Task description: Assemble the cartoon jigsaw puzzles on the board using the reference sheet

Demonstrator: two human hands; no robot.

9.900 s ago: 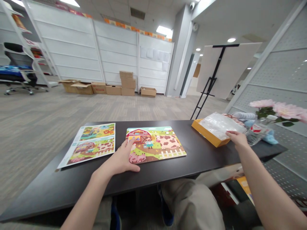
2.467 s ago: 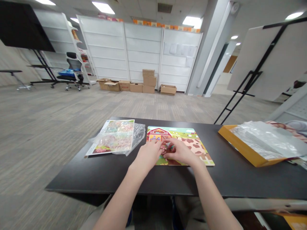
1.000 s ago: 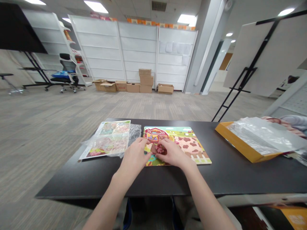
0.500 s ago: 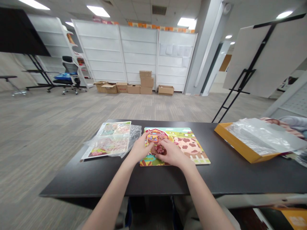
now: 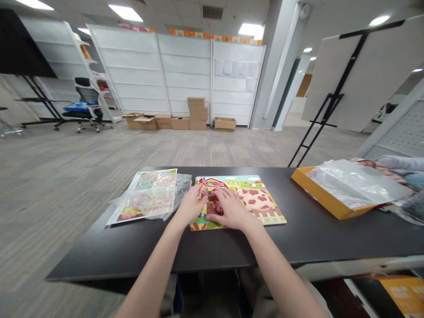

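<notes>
A colourful farm picture board (image 5: pixel 256 201), which looks like a puzzle, lies flat on the black table. It shows a red barn and a spotted cow. My left hand (image 5: pixel 190 205) rests at the board's left edge, fingers stretched out and thumb apart. My right hand (image 5: pixel 232 210) lies over the barn side, its fingers spread and the thumb apart from them. Between the two hands shows a pinkish-red pig-like shape (image 5: pixel 217 207); whether it is a loose piece or printed I cannot tell. My right fingers partly cover the barn.
Left of the board, a printed picture sheet (image 5: pixel 145 194) lies with clear plastic wrapping (image 5: pixel 182 187). On the right stands a yellow box (image 5: pixel 318 196) with clear plastic in it. The black table (image 5: pixel 132 251) has its front edge close to me. Cardboard boxes (image 5: pixel 198 114) stand far behind.
My right hand's fingers have shifted slightly up and left over the barn, and the thumb has moved left. My left hand stays at the board's edge. The camera view has turned slightly.
</notes>
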